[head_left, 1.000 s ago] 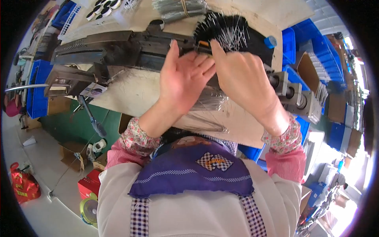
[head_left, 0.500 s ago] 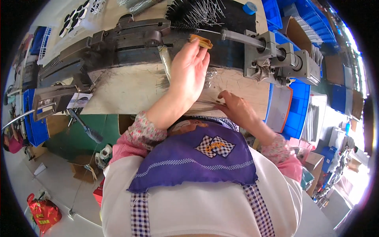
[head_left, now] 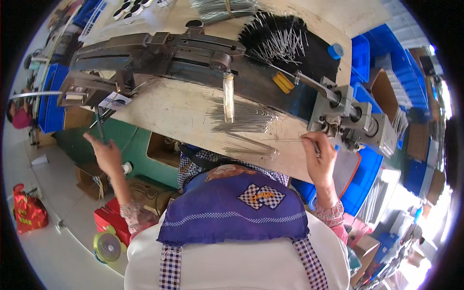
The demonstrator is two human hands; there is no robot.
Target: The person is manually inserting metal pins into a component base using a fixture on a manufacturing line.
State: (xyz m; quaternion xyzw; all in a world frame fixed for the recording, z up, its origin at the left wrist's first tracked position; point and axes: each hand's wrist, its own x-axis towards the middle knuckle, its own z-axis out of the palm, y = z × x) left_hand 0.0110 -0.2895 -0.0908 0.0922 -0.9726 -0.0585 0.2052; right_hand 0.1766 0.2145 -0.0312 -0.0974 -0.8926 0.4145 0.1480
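My right hand (head_left: 321, 157) is closed in a pinch on a thin metal wire (head_left: 289, 140), which points left over the wooden bench, just in front of the machine's right-hand clamp. At the left, my left hand (head_left: 107, 157) is stretched out with fingers apart, right by a dark lever handle (head_left: 100, 126); whether it touches the handle I cannot tell. Several thin wires (head_left: 241, 117) lie on the bench, with a smaller bunch (head_left: 251, 145) nearer me. A yellow block (head_left: 282, 83) rests on the dark metal bed of the machine (head_left: 179, 57).
Behind the machine are a heap of black-bristled wire brushes (head_left: 278, 41), a bundle of wires (head_left: 224, 10) and a blue tape roll (head_left: 335, 51). A grey spindle unit (head_left: 357, 113) stands at the right, beside blue bins (head_left: 372, 159). A wrapped rod (head_left: 228, 99) juts towards me.
My left hand has let go of the yellow block and swung down left to the lever. My right hand has moved right, with a wire pinched in it. The view has shifted.
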